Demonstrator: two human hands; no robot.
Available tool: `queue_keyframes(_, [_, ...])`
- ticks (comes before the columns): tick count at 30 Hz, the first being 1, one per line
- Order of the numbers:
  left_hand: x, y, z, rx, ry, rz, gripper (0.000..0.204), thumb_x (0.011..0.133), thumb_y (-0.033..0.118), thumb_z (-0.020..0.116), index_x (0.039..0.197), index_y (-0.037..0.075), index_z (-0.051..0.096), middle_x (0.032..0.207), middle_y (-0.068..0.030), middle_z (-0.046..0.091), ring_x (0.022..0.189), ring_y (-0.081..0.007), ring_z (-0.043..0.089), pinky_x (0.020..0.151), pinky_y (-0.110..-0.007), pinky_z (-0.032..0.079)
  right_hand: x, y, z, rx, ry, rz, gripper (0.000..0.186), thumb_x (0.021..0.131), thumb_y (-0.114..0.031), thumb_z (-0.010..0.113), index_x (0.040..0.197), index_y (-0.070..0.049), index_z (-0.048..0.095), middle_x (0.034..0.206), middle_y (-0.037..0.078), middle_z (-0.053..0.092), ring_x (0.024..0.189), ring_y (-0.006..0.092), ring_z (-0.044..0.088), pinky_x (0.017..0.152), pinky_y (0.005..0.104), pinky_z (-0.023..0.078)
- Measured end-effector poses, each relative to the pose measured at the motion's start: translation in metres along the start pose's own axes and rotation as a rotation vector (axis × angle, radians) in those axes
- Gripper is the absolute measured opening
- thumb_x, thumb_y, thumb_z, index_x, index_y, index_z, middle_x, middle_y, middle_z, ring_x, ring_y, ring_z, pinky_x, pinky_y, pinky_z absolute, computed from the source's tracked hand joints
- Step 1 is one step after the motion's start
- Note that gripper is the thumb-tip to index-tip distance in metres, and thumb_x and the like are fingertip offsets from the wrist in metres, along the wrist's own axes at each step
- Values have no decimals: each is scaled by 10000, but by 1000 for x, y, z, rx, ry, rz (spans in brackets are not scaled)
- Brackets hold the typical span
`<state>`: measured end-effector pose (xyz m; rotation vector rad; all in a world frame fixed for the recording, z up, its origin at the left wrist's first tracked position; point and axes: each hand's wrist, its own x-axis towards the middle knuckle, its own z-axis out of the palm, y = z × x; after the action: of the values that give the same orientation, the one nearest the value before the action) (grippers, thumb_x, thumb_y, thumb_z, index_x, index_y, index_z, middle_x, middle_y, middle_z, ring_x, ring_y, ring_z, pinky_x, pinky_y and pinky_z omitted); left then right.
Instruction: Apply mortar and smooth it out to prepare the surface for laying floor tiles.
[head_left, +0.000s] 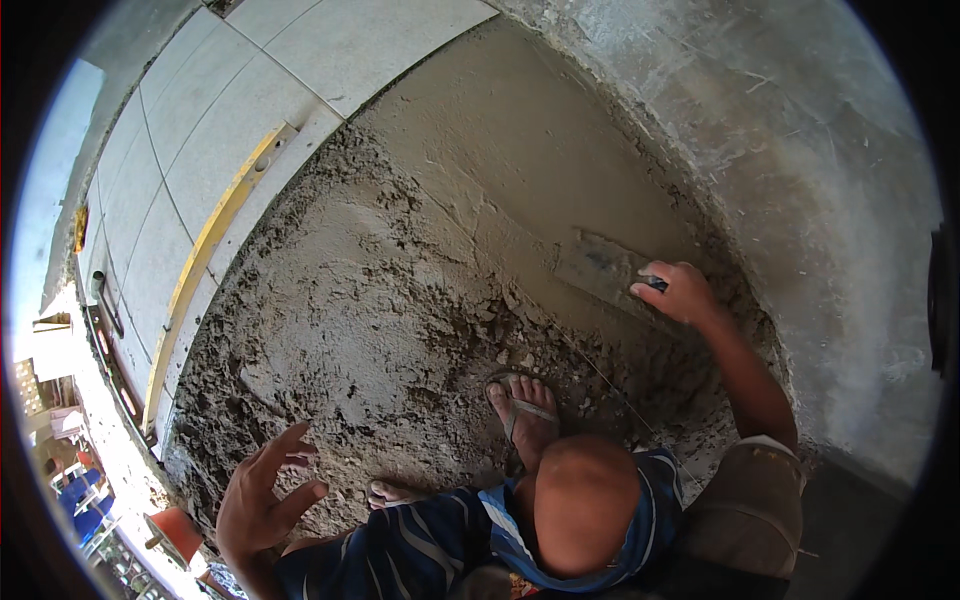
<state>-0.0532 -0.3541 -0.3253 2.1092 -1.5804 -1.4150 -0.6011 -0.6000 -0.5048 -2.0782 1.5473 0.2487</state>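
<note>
My right hand [682, 293] is closed round the dark handle of a flat rectangular finishing trowel [590, 262]. The trowel's blade lies on wet grey mortar [500, 120], which is smooth toward the far side. Nearer to me the mortar bed [330, 270] is rough and crumbly. My left hand [262, 500] hangs at the lower left above the rough part, fingers apart, holding nothing. Between the hands, my sandalled foot [530, 405] stands on the mortar below my bent knee.
Pale floor tiles [230, 90] border the mortar on the left, with a long yellow level [215, 225] lying along their edge. A concrete wall [820, 200] rises on the right. A thin string [612, 385] runs near my foot. An orange container [178, 535] stands lower left.
</note>
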Motion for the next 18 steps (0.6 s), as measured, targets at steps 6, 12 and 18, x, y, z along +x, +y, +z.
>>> queue_keyframes(6, [-4,0,1,8,-15,50,749,850,321,837,1454,7,524,1130,-211,731,1047,-327,737,900,-416,563,13,-85,-8,1099,122,-63,395,1000,-282,659,1282,-5,647,768,62,619,593,138,591,557,325,508])
queue_keyframes(12, [-11,3,-1,4,40,137,770,855,351,834,1472,20,515,1138,-210,728,1027,-323,738,883,-425,571,124,-217,29,1633,-223,-203,249,1055,-170,547,1240,-26,631,674,-17,495,460,83,462,445,282,392])
queue_keyframes(18, [-25,-1,-1,-60,4,156,783,859,363,832,1465,-16,513,1140,-222,727,1048,-328,735,899,-418,573,221,-256,19,891,-42,-266,239,999,-195,556,1091,-21,692,689,33,617,482,123,562,500,326,473])
